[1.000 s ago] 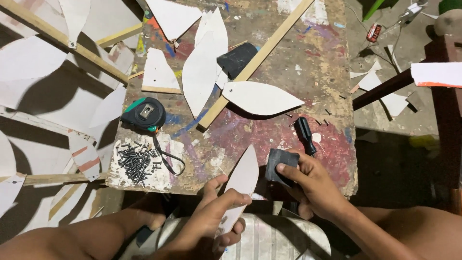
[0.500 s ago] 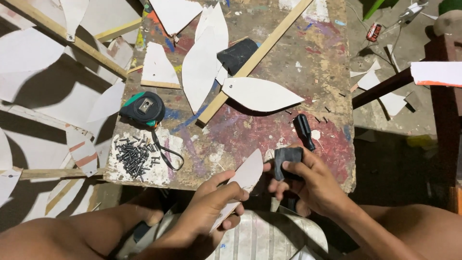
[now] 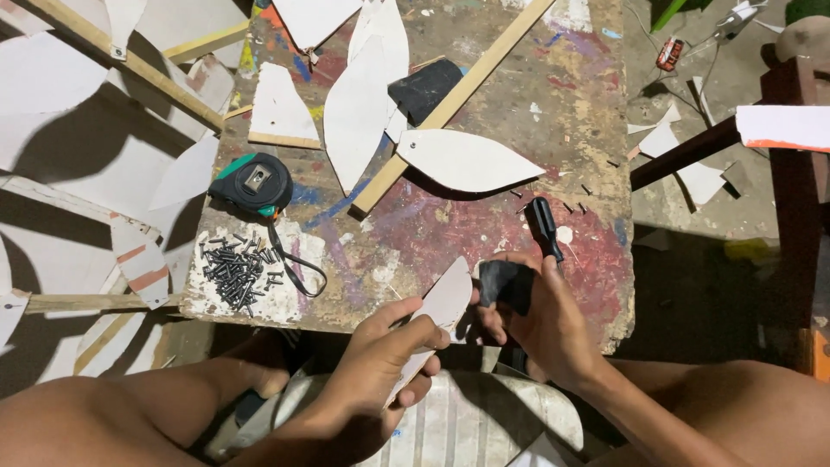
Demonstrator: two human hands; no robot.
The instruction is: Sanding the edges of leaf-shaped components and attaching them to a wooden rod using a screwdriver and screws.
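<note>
My left hand (image 3: 380, 367) grips a white leaf-shaped board piece (image 3: 441, 311) by its lower part, its pointed tip aimed up at the table's near edge. My right hand (image 3: 540, 324) presses a folded piece of dark sandpaper (image 3: 506, 284) against the upper right edge of that piece. Just above my right hand a black-handled screwdriver (image 3: 545, 227) lies on the paint-stained wooden table (image 3: 432, 233).
On the table lie a pile of dark screws (image 3: 238, 268), a black and green tape measure (image 3: 255, 183), several white leaf-shaped cutouts (image 3: 467, 160), a wooden strip (image 3: 450, 108) and another dark sandpaper sheet (image 3: 425, 86). White board offcuts cover the floor at left. A white plastic stool (image 3: 471, 428) stands below.
Both hands have shifted slightly up and right along the table's near edge, and the sandpaper has slid along the white piece's edge. Everything else on the table is unmoved.
</note>
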